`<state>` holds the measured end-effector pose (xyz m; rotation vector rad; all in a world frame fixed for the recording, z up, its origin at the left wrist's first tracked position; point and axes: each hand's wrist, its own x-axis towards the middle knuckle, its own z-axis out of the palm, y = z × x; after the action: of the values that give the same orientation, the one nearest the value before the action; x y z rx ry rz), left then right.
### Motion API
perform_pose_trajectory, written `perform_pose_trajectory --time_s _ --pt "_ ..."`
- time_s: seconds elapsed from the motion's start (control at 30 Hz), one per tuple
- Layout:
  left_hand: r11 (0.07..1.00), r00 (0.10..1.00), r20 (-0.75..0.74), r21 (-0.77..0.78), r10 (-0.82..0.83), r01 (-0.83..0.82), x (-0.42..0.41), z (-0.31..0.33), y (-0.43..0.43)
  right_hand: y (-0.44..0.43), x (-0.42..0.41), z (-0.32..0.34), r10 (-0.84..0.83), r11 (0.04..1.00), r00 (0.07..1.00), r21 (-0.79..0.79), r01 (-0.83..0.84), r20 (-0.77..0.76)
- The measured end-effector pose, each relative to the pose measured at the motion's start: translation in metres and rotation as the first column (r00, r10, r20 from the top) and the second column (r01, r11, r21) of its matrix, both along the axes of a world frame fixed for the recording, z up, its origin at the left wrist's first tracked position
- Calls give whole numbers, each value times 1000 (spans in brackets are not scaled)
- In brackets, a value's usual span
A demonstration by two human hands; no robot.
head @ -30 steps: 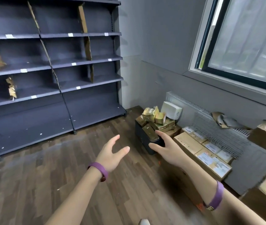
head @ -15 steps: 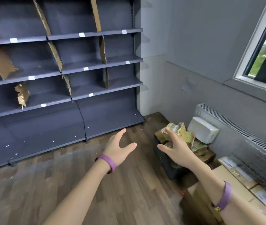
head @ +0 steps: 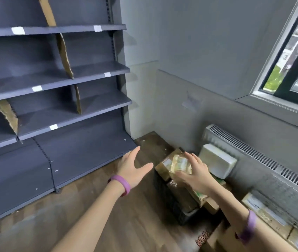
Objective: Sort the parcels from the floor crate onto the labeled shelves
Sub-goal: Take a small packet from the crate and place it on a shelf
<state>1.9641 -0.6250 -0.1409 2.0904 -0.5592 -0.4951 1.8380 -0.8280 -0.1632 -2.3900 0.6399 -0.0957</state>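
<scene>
A small parcel [head: 180,163] is gripped between the curled fingers and thumb of the right hand [head: 197,171], with the piled crate [head: 173,202] just beneath them; the left hand [head: 131,168] is held spread, gripping nothing. The shelves [head: 57,82] beyond its fingertips show no parcels, so nearly all the sorting is judged left

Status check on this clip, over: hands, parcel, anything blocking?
Left hand open, holding nothing. Right hand grips yellowish parcel atop the crate pile. No obstruction visible toward shelves.
</scene>
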Motion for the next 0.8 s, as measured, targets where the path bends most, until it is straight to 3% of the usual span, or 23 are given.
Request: perform_pose_trajectory --time_s 0.2,0.47,0.63,0.8 --pt "979 979 -54 38 -196 198 91 -10 -88 -56 62 -16 -191 980 979 44 195 -72" --pt "900 903 -200 145 -380 411 131 -66 -201 -123 74 -63 -380 912 906 89 400 -184" --pt "879 894 -242 212 -377 428 152 -102 -264 -179 98 -101 -375 902 893 123 414 -249" --pt "900 921 -296 277 -253 336 191 -143 -321 -248 153 -148 -272 921 912 192 339 -307"
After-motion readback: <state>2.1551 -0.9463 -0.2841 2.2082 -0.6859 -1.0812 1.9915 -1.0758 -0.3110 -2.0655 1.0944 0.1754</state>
